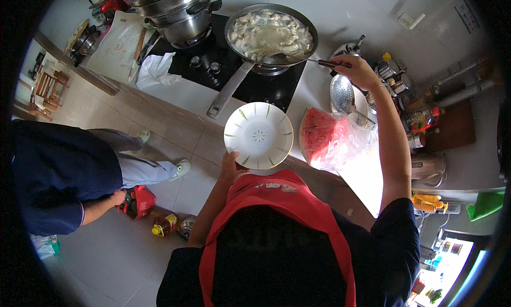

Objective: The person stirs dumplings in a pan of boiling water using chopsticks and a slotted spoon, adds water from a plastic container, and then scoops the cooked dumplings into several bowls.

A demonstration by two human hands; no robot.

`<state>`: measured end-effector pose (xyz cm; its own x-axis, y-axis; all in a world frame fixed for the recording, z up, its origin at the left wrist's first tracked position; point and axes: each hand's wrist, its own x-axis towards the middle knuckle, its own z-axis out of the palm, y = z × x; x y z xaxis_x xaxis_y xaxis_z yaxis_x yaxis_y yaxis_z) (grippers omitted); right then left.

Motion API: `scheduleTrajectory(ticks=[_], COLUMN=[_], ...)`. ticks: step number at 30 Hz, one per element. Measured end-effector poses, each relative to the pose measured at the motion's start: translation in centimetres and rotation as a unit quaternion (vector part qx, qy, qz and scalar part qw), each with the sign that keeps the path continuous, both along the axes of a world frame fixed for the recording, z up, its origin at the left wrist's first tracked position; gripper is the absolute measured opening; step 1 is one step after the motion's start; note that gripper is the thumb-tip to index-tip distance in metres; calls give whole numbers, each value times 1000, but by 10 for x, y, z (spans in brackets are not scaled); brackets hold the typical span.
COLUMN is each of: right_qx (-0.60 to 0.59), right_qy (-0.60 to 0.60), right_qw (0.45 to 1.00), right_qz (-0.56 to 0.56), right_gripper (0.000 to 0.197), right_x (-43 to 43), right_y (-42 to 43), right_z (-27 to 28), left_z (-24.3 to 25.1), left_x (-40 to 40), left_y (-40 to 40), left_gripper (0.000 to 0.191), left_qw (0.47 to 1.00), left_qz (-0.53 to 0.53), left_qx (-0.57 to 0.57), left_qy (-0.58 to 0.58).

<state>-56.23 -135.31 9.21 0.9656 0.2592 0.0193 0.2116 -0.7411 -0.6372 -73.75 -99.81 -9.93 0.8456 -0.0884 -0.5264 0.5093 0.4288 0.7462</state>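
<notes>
My left hand point(230, 163) grips the rim of a white plate point(258, 136) with green leaf marks, held over the counter's front edge. Nothing lies on the plate. With my right hand point(357, 73) I hold the dark handle of a ladle point(278, 59), its bowl dipped at the near right side of a frying pan point(238, 53). Cloudy liquid and many pale pieces, which look like dumplings, fill the pan point(271, 33). The pan's long handle point(231, 89) points toward me, left of the plate.
Left of the pan stands a steel steamer pot point(175, 23) on the black gas hob point(187, 83), beside a white cloth point(155, 71). A wrapped watermelon piece point(325, 137) and slotted spoon point(342, 93) lie right. Another person point(68, 175) reaches into a red bag point(141, 203) at left.
</notes>
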Motion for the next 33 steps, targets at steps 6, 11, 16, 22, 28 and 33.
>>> scheduleTrajectory(ticks=[6,11,16,22,28,33], right_qx=[-27,-81,-113,98,218,187], right_qy=[-5,-183,-282,-283,-101,48], right_qw=[998,975,937,899,829,815], right_qz=[-48,-100,-172,-321,-505,-547], right_gripper=[27,26,25,25,25,23], right_x=[-5,-42,-83,-161,-295,-349], right_y=[24,40,31,-25,-105,-156], right_z=[-11,2,4,3,7,0], left_z=[-11,-36,-31,-27,-14,-12], left_x=[-1,6,17,36,42,43], left_y=[4,11,7,-10,-31,-43], left_gripper=[37,46,43,41,44,47], left_qw=[1000,996,996,987,992,993], left_qz=[8,-84,-82,-143,-121,-118], left_qx=[-1,30,2,10,-17,-6], left_qy=[-18,-25,-30,-66,-43,-28])
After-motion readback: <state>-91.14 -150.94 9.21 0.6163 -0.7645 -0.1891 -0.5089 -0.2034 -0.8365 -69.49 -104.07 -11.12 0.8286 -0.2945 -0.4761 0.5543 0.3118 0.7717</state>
